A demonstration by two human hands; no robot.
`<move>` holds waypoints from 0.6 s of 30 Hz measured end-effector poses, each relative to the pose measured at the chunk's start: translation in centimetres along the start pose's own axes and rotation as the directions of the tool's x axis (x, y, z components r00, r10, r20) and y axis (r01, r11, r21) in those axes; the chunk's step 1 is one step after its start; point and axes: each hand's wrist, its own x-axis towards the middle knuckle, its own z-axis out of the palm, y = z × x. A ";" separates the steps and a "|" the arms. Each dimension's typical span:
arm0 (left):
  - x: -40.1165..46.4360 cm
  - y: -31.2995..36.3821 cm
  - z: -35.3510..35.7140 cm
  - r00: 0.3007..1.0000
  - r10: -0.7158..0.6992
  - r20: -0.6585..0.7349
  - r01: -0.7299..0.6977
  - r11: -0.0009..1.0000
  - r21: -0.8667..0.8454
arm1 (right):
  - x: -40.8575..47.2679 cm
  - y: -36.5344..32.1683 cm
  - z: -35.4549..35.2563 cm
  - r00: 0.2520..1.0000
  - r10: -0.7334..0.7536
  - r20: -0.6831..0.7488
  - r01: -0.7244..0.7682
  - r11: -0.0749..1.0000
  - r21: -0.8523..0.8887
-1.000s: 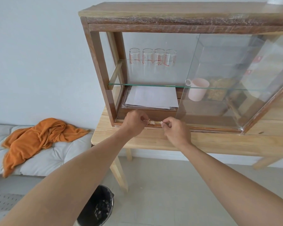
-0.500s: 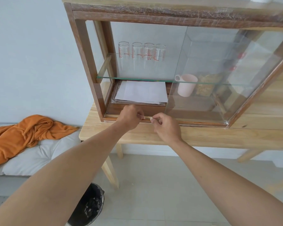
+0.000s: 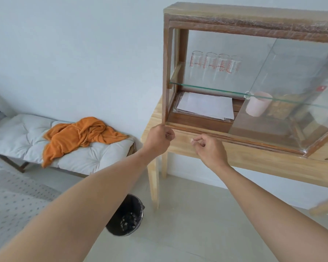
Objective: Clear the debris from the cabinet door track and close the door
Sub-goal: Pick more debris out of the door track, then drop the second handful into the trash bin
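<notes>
A wooden cabinet (image 3: 166, 72) stands on a pale wooden table (image 3: 254, 161). Its sliding glass door (image 3: 295, 110) covers the right half, leaving the left half open. The door track (image 3: 212, 133) runs along the cabinet's bottom front edge. My right hand (image 3: 208, 150) is just in front of the track, fingers pinched on a small pale bit of debris (image 3: 192, 140). My left hand (image 3: 159, 138) is a closed fist at the cabinet's lower left corner. Anything inside the fist is hidden.
Inside the cabinet are several glasses (image 3: 216, 65) on a glass shelf, white papers (image 3: 204, 106) and a pink mug (image 3: 257, 105). A black bin (image 3: 125, 216) stands on the floor beside the table leg. At the left, an orange cloth (image 3: 78, 135) lies on a cushioned bench (image 3: 17, 133).
Both hands have drawn back from the track toward me. The right hand has lifted the pale bit off the track. The camera has swung left and down, so the bin shows in full.
</notes>
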 end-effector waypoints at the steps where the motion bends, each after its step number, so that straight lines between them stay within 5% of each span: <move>1: -0.9 -1.1 -0.7 1.000 -0.023 -0.002 0.023 1.000 0.006 | -0.4 -0.8 0.9 1.000 -0.012 0.016 0.012 1.000 -0.002; 9: -8.5 -12.0 -5.4 0.965 -0.254 -0.064 0.255 0.967 0.013 | -3.2 -5.7 11.4 0.960 -0.096 0.264 0.100 0.995 -0.003; 18: -16.7 -26.0 -2.2 0.796 -0.603 -0.048 0.603 0.798 -0.022 | -4.5 -3.7 27.3 0.820 -0.133 0.557 0.227 0.969 -0.102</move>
